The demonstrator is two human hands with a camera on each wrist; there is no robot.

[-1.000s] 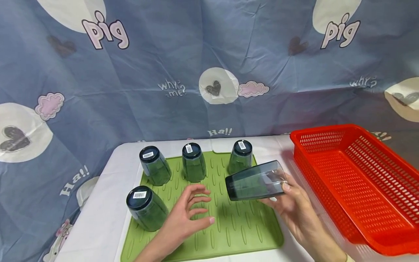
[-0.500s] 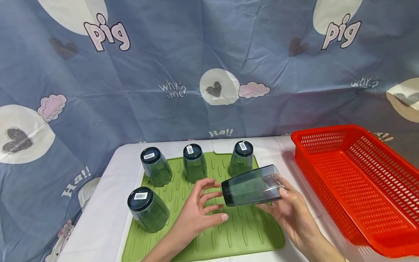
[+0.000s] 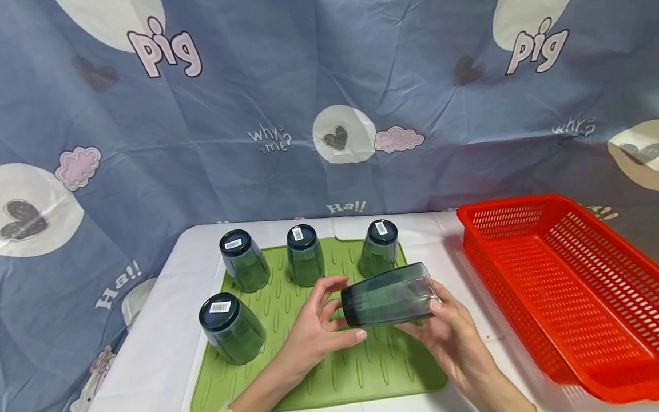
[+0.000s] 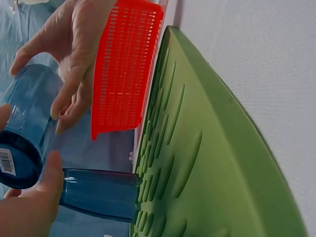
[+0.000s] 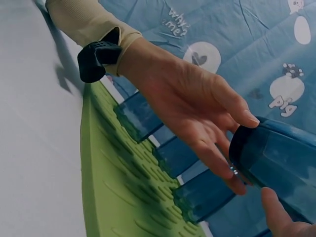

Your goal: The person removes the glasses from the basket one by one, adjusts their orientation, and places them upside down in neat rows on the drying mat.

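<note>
A tinted drinking glass (image 3: 388,294) lies sideways in the air over the green ridged mat (image 3: 370,372), its dark base to the left. My right hand (image 3: 455,329) grips it near the rim, thumb on the near side. Around the base curve the fingers and thumb of my left hand (image 3: 319,323); in the right wrist view that hand's thumb (image 5: 242,114) meets the base edge. A barcode sticker shows on the base of the glass (image 4: 19,158) in the left wrist view. Matching glasses stand upside down on the mat, such as one (image 3: 233,327) at front left.
Further upside-down glasses stand along the mat's back: one at left (image 3: 244,266), one in the middle (image 3: 306,260), one at right (image 3: 378,252). A red perforated basket (image 3: 515,320) sits on the white tablecloth to the right. Behind hangs a blue printed cloth (image 3: 231,114).
My right hand has brought the glass left and slightly down. My left hand has moved right, from apart from the glass to around its base. The standing glasses have stayed put.
</note>
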